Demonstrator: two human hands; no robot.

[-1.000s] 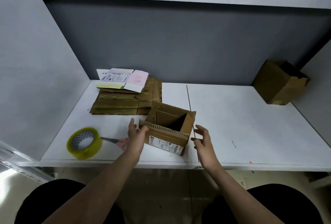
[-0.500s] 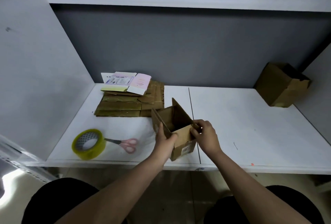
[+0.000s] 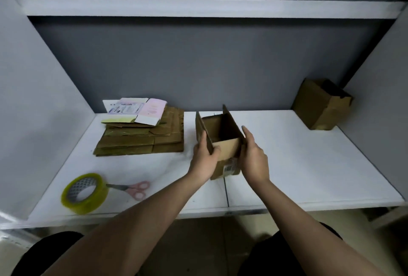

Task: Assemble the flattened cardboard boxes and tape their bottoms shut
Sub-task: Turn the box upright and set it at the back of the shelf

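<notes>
Head view shows a small brown box point(image 3: 223, 141) standing open near the middle of the white table point(image 3: 309, 165), held between two hands. The left hand point(image 3: 204, 160) curls round the left wall, thumb on the near side and fingers bent over the flap. The right hand point(image 3: 252, 156) lies flat on the right wall with its fingers straight and close together, pushing in. I think the box is light and thin, stiff along its walls but bendy at the folds, so it could squash if squeezed hard. A good place to hold it looks like the two side walls, low down, not the loose flaps on top. I count one box in the hands, one made-up box point(image 3: 322, 104) lying tipped in the far right corner, and one pile of flat boxes point(image 3: 141, 141) at the back left; I cannot tell how many are in the pile. Some printed flat sheets point(image 3: 134, 111) lie on top of it. One roll of tape point(image 3: 85, 192) and one pair of scissors point(image 3: 132, 188) wait at the front left, touching each other
</notes>
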